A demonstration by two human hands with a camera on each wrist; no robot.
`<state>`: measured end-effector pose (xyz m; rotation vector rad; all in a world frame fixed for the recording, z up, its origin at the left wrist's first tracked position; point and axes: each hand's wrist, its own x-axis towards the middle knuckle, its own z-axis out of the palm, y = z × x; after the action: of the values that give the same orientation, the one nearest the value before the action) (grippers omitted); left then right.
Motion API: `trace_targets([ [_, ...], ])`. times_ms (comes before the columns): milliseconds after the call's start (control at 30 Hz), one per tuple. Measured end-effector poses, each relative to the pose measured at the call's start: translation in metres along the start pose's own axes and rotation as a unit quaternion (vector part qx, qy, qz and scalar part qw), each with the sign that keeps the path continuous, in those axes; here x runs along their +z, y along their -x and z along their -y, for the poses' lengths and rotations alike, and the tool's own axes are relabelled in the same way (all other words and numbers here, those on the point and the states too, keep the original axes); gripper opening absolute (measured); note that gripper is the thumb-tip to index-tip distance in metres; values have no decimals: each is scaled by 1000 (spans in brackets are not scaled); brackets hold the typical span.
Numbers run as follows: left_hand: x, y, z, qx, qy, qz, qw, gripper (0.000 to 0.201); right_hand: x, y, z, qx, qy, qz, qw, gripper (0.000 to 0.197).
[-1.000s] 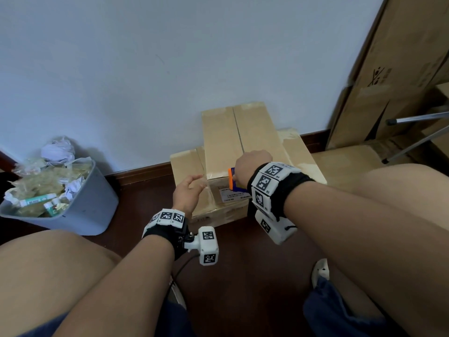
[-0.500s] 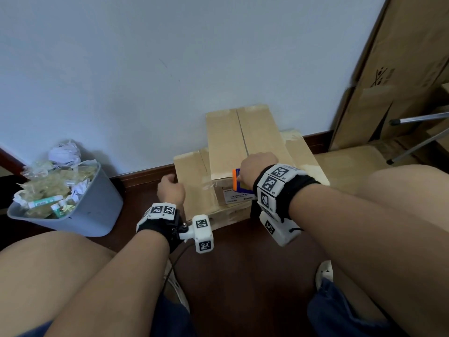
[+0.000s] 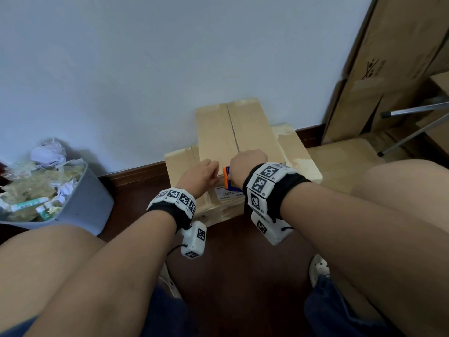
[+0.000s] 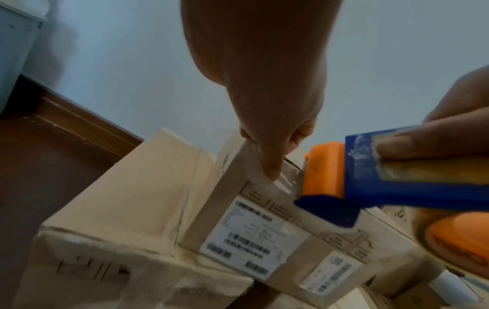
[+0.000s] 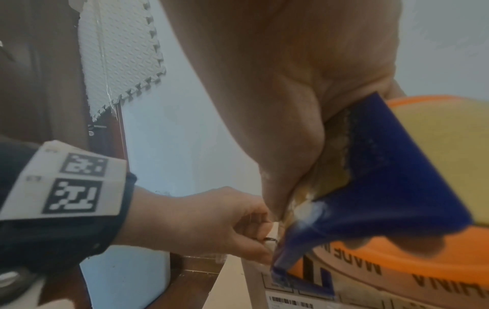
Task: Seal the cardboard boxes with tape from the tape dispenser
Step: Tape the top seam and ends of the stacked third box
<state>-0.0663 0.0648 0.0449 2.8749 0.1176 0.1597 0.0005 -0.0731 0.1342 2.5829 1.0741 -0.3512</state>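
Note:
Two cardboard boxes stand against the wall: the upper box lies on the lower box. My right hand grips the blue and orange tape dispenser at the upper box's near top edge. The dispenser points its orange mouth to the left. My left hand is right beside it, and its fingertips pinch the clear tape against the box's front top edge, above the white shipping label. The upper box's top seam is a bare dark line.
A grey bin full of rubbish stands at the left by the wall. Large cardboard sheets lean at the right, with metal stand legs in front. Flat cardboard lies on the dark floor. My knees frame both sides.
My left hand has moved right from the lower box's left side up to the dispenser's mouth and taken hold of the tape. The right hand has stayed at the box's front edge.

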Motion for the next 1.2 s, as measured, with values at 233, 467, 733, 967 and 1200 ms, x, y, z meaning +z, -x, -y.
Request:
trace_targets([
  [233, -9, -15, 24, 54, 16, 123, 991, 27, 4, 2, 10, -3, -8, 32, 999, 32],
  [467, -9, -22, 15, 34, -21, 116, 993, 27, -2, 4, 4, -22, 15, 43, 999, 27],
  [733, -3, -19, 4, -46, -11, 85, 995, 32, 1, -5, 6, 22, -14, 31, 999, 38],
  [967, -9, 11, 28, -326, 431, -117, 833, 8, 69, -104, 25, 158, -87, 141, 973, 70],
  [1200, 12, 42, 41, -432, 563, -19, 704, 16, 57, -82, 26, 134, -46, 114, 983, 60],
])
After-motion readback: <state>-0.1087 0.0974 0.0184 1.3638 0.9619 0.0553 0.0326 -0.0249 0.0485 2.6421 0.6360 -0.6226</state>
